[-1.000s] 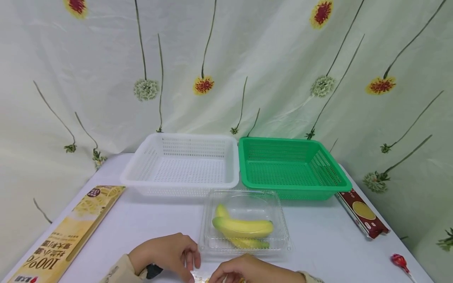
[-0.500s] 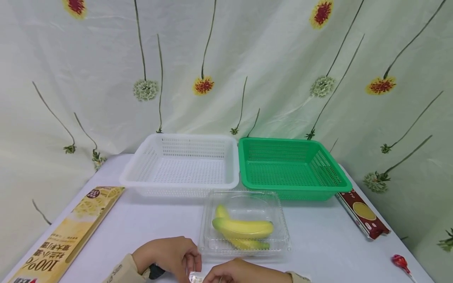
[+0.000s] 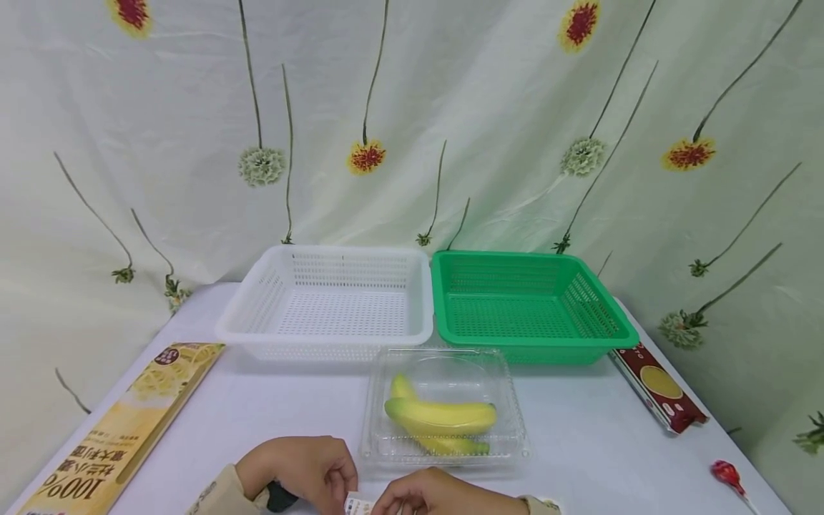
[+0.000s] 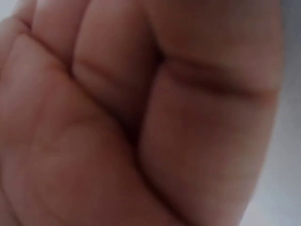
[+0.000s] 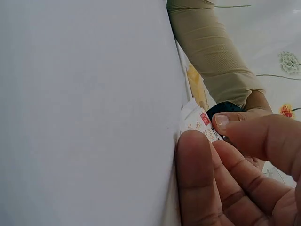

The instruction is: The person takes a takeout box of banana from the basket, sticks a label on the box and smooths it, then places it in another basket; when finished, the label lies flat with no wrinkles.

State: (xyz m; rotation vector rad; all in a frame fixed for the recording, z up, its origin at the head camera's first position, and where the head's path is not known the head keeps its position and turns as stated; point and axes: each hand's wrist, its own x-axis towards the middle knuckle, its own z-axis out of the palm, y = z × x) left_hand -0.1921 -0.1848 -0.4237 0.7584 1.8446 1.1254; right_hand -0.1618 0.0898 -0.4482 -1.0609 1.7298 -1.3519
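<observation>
At the bottom of the head view, my left hand (image 3: 302,468) and right hand (image 3: 444,493) meet over a small white printed packet (image 3: 358,503). Thumb and fingertips of the left hand pinch its left end, while the right hand grips the other end. The right wrist view shows the packet (image 5: 200,121) with orange print and a red mark, between the right thumb (image 5: 235,126) and fingers. Only the left hand's curled fingers and palm (image 4: 70,132) fill the left wrist view, blurred. Just beyond both hands lies a clear plastic clamshell box (image 3: 470,368) holding yellow bananas (image 3: 444,417).
Behind the box stand a white basket (image 3: 344,340) and a green basket (image 3: 541,343), side by side. A long yellow pasta pack (image 3: 122,429) lies at left. At right are a dark red packet (image 3: 659,386) and a red lollipop (image 3: 726,472).
Between the hands, the packet shows white print now, where yellowish bits showed a second ago. The right hand has shifted slightly left. The view has drifted a little.
</observation>
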